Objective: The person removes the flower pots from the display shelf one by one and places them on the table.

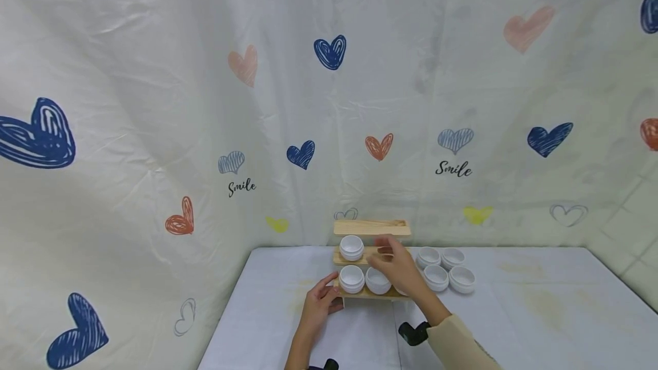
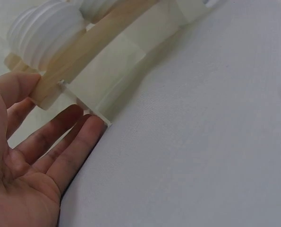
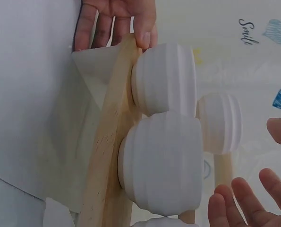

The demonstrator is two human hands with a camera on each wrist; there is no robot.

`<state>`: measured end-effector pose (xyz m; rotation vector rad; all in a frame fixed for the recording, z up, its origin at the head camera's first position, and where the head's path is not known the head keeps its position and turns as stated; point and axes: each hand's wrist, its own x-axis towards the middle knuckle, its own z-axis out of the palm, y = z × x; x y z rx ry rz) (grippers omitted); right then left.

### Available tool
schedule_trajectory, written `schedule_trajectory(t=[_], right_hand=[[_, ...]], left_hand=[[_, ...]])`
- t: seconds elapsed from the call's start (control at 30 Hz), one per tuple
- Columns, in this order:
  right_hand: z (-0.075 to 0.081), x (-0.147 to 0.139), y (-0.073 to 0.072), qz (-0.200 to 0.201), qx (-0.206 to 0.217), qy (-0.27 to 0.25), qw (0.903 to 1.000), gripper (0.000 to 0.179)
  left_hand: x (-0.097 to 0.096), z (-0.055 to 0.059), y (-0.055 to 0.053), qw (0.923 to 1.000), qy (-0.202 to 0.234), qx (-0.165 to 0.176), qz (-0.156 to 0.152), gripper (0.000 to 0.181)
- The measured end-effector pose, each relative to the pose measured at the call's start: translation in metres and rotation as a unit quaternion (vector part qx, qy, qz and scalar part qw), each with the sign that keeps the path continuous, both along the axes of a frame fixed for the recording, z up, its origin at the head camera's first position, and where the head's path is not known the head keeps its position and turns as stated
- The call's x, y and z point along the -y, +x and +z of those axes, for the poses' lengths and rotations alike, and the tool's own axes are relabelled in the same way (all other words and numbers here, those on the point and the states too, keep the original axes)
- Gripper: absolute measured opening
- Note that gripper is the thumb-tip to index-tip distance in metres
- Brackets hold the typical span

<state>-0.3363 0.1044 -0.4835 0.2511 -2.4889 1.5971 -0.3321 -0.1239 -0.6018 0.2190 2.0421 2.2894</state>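
Observation:
In the head view stands a tiered stand with wooden shelves (image 1: 372, 296) and clear supports. My left hand (image 1: 316, 306) grips the left end of its lowest shelf; in the left wrist view the thumb (image 2: 20, 87) presses the wood and other fingers touch the clear support (image 2: 86, 101). That shelf bears white ribbed cups (image 1: 352, 279), the rightmost partly hidden by my right arm. One white cup (image 1: 352, 248) sits at the left of the middle shelf. Over that shelf's right part is my right hand (image 1: 394, 267), fingers loosely bent, holding nothing in the right wrist view.
Several more white cups (image 1: 436, 277) are grouped on the white-covered table (image 1: 514, 324), right of the stand. The top wooden shelf (image 1: 372, 227) bears no cups. Behind the table hangs a pale curtain (image 1: 401, 90) printed with hearts.

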Motion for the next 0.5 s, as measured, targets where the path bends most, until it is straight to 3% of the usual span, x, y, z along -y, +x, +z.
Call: schedule_trajectory(t=[0.27, 0.5], right_hand=[[-0.003, 0.007, -0.017, 0.033, 0.008, -0.006, 0.9994, 0.053], [-0.001, 0.015, -0.026, 0.038, 0.019, -0.006, 0.9991, 0.056]], left_hand=[[0.000, 0.001, 0.001, 1.0000, 0.005, -0.002, -0.004, 0.049], [0.001, -0.001, 0.000, 1.0000, -0.001, -0.006, -0.007, 0.050]])
